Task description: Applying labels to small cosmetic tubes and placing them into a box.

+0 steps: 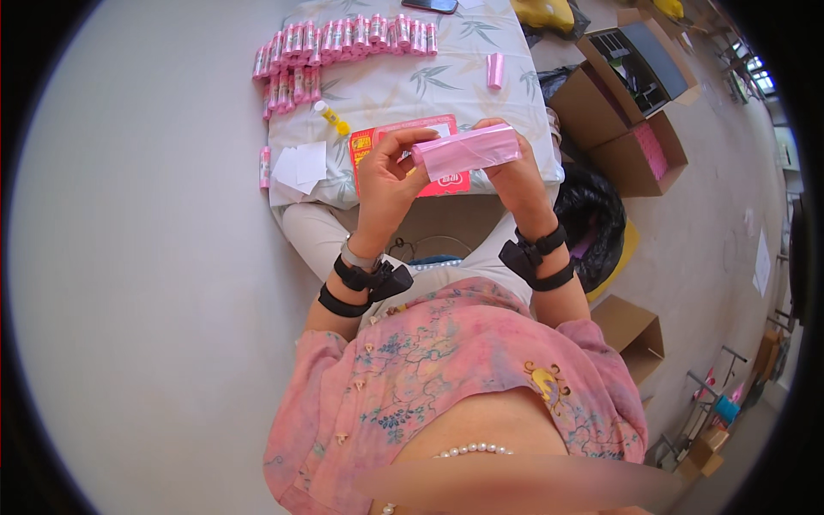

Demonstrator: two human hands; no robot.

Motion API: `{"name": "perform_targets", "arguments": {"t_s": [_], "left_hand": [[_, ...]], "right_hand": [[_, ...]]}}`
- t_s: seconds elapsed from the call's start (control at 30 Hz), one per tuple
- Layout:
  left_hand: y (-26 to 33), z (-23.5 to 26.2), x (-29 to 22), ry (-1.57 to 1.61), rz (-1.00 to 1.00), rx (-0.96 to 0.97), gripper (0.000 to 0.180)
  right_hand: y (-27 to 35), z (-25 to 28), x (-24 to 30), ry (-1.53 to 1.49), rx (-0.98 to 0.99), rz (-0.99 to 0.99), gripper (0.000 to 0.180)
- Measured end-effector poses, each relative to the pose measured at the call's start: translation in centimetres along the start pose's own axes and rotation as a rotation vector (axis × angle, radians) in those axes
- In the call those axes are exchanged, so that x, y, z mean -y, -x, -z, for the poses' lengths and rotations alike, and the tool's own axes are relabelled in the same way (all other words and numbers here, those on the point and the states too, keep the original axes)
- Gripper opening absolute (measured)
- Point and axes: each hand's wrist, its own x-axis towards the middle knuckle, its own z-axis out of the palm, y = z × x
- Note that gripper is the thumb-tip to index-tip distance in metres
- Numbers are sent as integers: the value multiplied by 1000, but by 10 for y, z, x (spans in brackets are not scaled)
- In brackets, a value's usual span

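Note:
A shiny pink roll of plastic film (470,153) is held lengthwise between my two hands, above the near edge of the table. My left hand (390,176) pinches its left end between thumb and fingers. At the other end, my right hand (521,176) grips the roll, its fingers mostly hidden behind the film. Beneath the hands lies a red printed box or card (365,142). To its left are a yellow glue stick (331,118) and white paper slips (300,166). One small pink roll with a label (264,167) stands apart at the table's left edge.
Several labelled pink rolls (343,39) are stacked at the far left on the patterned tablecloth (429,81). A plain pink roll (495,71) lies far right, a phone (431,5) at the back. Cardboard boxes (601,120) and a black plastic bag (601,215) stand on the right.

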Motion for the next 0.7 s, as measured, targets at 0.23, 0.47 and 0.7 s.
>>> {"name": "perform_targets", "arguments": {"t_s": [0.23,0.47,0.7], "left_hand": [[-4,10,-3,-119,214,63,21],[-8,29,17,54,182,148,19],[-13,32,8,-92,-19,237,14]], "right_hand": [[4,10,9,475,79,121,24],[-1,7,29,641,323,329,36],[-1,1,34,683,268,191,37]]}}
